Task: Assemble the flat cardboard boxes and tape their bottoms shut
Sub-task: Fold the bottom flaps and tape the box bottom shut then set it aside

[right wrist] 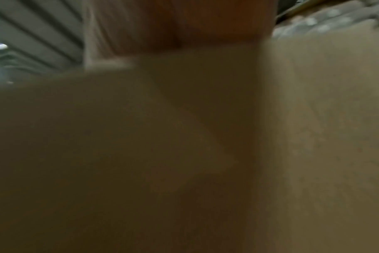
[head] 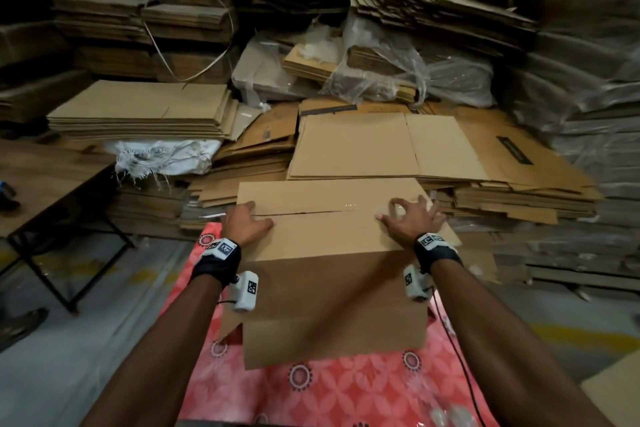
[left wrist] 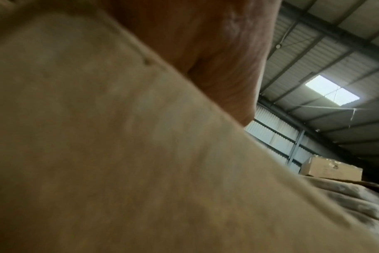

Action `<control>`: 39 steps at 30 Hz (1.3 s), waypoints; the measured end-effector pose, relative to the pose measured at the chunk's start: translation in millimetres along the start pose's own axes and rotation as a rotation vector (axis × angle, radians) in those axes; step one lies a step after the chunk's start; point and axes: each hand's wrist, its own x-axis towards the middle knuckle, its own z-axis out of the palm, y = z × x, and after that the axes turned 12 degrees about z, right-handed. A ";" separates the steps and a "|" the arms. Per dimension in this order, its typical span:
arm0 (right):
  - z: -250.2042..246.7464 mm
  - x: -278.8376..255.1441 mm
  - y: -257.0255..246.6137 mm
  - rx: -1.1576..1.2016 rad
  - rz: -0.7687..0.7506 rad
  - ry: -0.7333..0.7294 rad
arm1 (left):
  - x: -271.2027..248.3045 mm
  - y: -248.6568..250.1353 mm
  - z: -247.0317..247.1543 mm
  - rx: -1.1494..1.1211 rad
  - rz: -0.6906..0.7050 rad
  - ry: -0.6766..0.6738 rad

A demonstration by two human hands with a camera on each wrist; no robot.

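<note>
Left hand [head: 247, 222] lies flat, fingers spread, pressing the box [head: 332, 274] at the nine o'clock end of the seam [head: 311, 212]. Right hand [head: 410, 218] sits at the three o'clock end, fingers splayed, thumb and forefinger curled as if pinching something; whether it's tape I cannot tell. A faint gloss on the seam near the right hand may be tape, but that's a guess. One box, upended on the pink cloth [head: 339, 388], two flaps closed on top. The step looks like sealing the bottom; next, the seam wants smoothing from end to end. At twelve o'clock, flat stacks [head: 138, 114] beyond counting. One bench [head: 45, 177] at nine.
</note>
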 end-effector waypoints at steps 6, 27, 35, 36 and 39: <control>68.4 -50.6 -40.5 0.017 -0.163 -0.191 | -16.2 -13.6 39.1 -0.026 -0.099 -0.176; 159.9 -114.5 -65.5 -0.051 -0.469 -0.258 | -92.0 -57.5 113.6 -0.497 -0.175 -0.116; 161.6 -109.3 -63.5 -0.201 -0.591 -0.290 | -107.6 -72.4 141.3 -0.400 -0.099 -0.106; 163.0 -108.7 -63.2 -0.206 -0.596 -0.291 | -110.5 -74.1 144.7 -0.393 -0.088 -0.114; 165.3 -107.9 -63.1 -0.210 -0.608 -0.285 | -119.2 -77.6 152.9 -0.287 -0.040 -0.107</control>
